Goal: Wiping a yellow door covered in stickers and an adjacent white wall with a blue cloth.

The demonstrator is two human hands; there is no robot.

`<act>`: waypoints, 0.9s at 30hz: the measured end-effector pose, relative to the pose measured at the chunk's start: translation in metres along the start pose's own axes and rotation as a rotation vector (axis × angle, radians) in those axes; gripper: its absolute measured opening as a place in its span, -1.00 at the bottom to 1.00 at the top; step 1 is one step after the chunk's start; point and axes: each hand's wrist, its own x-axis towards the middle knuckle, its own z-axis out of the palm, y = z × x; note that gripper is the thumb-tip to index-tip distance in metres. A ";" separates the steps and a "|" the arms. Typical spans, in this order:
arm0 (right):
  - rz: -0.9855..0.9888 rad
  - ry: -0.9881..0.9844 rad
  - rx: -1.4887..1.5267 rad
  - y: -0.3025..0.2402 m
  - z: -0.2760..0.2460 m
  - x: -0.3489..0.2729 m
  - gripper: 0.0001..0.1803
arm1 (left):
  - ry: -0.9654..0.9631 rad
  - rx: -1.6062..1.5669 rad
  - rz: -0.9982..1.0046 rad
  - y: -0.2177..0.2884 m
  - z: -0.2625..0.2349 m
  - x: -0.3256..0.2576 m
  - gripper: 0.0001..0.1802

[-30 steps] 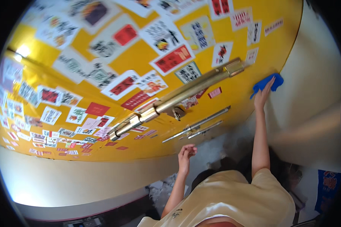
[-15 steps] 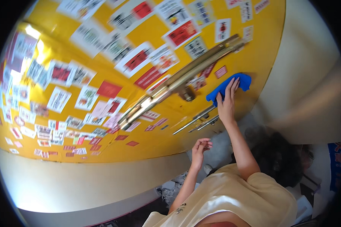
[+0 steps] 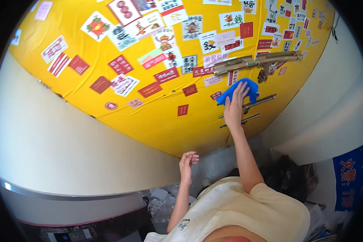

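My right hand (image 3: 234,105) presses a folded blue cloth (image 3: 246,85) against the yellow double door (image 3: 145,117). Its fingers are spread over the cloth, just below the brass pull handle (image 3: 234,66) and above the metal bolts (image 3: 250,115). The palm and the cloth's underside are hidden. Lower and to the left, my left hand (image 3: 188,167) hangs in the air, apart from the door, its fingers loosely bent with nothing in them.
Many paper stickers (image 3: 165,74) in red and white cover the door. Curved pale walls (image 3: 68,149) flank it. A blue banner (image 3: 351,177) hangs at the right. Crumpled white scraps (image 3: 161,205) and a dark appliance panel (image 3: 74,236) lie low on the left.
My view has shifted, showing more of the door's lower left. The right hand has slid the blue cloth leftward to beneath the pull handle. My left hand stays bent and unoccupied.
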 end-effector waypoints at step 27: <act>-0.495 -0.563 0.191 -0.219 0.074 -0.114 -0.02 | 0.128 -0.196 0.358 0.051 -0.079 0.003 -0.57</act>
